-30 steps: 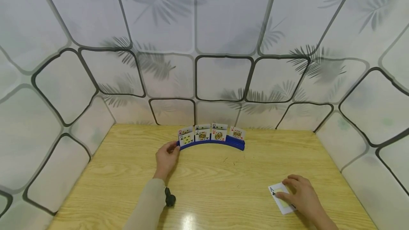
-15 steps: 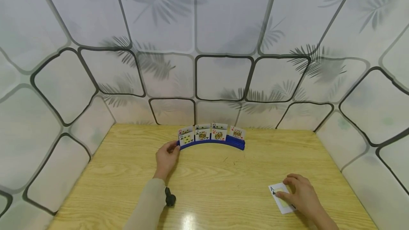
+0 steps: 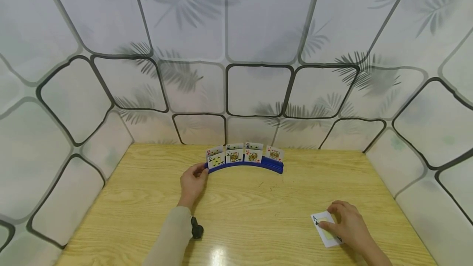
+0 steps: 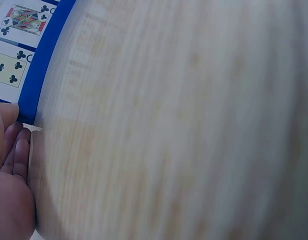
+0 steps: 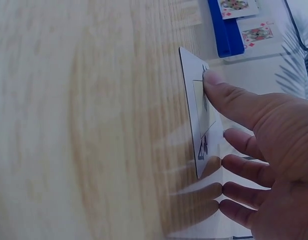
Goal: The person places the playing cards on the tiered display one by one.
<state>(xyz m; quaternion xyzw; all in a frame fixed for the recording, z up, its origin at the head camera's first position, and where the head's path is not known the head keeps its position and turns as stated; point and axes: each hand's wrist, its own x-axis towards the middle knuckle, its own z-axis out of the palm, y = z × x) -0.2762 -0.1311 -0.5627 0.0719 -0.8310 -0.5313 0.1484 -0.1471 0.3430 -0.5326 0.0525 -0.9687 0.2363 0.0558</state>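
Note:
A curved blue card holder (image 3: 271,166) stands near the back of the table with several playing cards upright in two rows. My left hand (image 3: 193,182) grips its left end, thumb in front; the fingers behind are partly hidden. In the left wrist view, a jack of clubs (image 4: 25,20) shows in the holder close to that hand. Off to the right, my right hand (image 3: 349,225) pinches an ace of clubs (image 3: 327,238), thumb across its face. The right wrist view shows the card (image 5: 197,112) tilted, with the other fingertips close to the tabletop.
A pale wood table (image 3: 236,212) spreads between the hands and the holder. Patterned fabric walls (image 3: 258,89) enclose it at the back and both sides. A small black object (image 3: 197,229) sits at the left sleeve's cuff.

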